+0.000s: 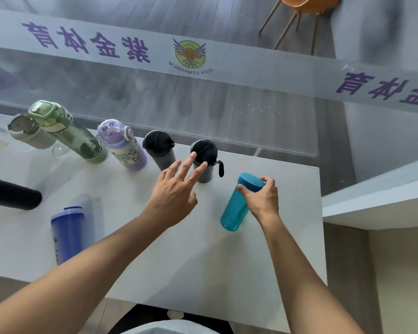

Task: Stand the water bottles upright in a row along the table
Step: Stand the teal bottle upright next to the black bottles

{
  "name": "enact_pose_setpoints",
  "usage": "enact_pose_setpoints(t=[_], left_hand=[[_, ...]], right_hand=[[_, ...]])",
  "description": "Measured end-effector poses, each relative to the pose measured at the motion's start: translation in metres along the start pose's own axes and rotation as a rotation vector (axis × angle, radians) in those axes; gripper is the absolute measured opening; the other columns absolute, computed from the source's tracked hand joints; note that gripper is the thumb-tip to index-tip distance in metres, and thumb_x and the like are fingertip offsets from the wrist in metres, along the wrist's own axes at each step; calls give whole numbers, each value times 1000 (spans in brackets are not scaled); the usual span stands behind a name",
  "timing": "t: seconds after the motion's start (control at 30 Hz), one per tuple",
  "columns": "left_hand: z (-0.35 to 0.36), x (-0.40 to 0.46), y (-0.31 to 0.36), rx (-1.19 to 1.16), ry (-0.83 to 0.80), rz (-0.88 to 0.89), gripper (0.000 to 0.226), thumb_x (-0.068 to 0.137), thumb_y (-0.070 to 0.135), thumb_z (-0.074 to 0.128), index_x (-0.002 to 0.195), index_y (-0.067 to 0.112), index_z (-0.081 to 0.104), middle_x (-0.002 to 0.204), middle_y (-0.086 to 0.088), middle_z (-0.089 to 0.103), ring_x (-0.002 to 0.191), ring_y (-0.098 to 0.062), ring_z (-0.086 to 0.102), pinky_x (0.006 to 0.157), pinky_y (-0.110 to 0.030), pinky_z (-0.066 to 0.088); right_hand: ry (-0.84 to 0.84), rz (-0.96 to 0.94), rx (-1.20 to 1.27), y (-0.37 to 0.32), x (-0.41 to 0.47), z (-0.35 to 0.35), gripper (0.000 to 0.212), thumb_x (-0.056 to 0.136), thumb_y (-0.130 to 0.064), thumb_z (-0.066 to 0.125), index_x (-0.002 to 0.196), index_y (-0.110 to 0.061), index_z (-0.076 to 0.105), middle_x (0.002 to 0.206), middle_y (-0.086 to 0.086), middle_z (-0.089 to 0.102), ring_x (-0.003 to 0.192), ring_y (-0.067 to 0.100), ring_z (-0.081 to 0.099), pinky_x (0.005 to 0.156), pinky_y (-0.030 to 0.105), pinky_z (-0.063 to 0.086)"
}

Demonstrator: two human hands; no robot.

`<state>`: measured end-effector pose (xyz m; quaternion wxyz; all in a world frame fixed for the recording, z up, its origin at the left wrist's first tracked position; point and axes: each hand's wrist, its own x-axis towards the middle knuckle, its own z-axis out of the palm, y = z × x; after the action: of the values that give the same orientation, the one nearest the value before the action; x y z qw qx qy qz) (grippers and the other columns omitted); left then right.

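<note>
Several bottles stand upright along the far edge of the white table (pixel 155 249): a grey sleeved one (pixel 27 135), a green one (pixel 73 136), a purple cartoon one (pixel 123 147), and two grey bottles with black lids (pixel 158 148) (pixel 204 156). My left hand (pixel 176 191) is open, two fingertips touching the lid of the rightmost grey bottle. My right hand (pixel 261 198) grips the teal bottle (pixel 237 208) near its lid; the bottle is tilted, base on the table. A dark blue bottle (pixel 67 235) sits apart at the near left.
A black cylinder (pixel 12 195) lies at the left edge. A small clear cup (pixel 59 150) sits by the green bottle. A glass wall with a printed band runs right behind the table. The table's right edge lies just past the teal bottle.
</note>
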<state>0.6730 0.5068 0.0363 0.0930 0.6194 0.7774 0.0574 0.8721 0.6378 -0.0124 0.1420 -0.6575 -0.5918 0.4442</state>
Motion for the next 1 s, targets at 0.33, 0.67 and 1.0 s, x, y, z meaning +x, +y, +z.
enact_pose_setpoints(t=[0.33, 0.67, 1.0], left_hand=[[1, -3, 0, -40, -18, -5, 89, 80, 30, 61, 154, 36, 12, 166, 2, 1, 139, -32, 31, 112, -41, 32], [4, -2, 0, -77, -13, -7, 91, 79, 30, 61, 154, 38, 10, 166, 3, 0, 137, -31, 33, 109, -42, 35], [-1, -2, 1, -70, -16, -18, 87, 81, 33, 61, 154, 36, 14, 166, 4, 2, 139, -31, 31, 109, -42, 36]], right_hand=[[58, -287, -91, -34, 14, -11, 83, 71, -24, 87, 141, -22, 42, 128, 5, 42, 115, 19, 51, 99, 21, 37], [65, -321, -117, -24, 18, -10, 83, 69, -27, 88, 139, -24, 44, 118, -3, 38, 115, 23, 52, 105, 32, 44], [88, -329, -170, -24, 11, -12, 98, 64, -41, 91, 145, -26, 38, 128, 7, 47, 122, 25, 48, 109, 37, 41]])
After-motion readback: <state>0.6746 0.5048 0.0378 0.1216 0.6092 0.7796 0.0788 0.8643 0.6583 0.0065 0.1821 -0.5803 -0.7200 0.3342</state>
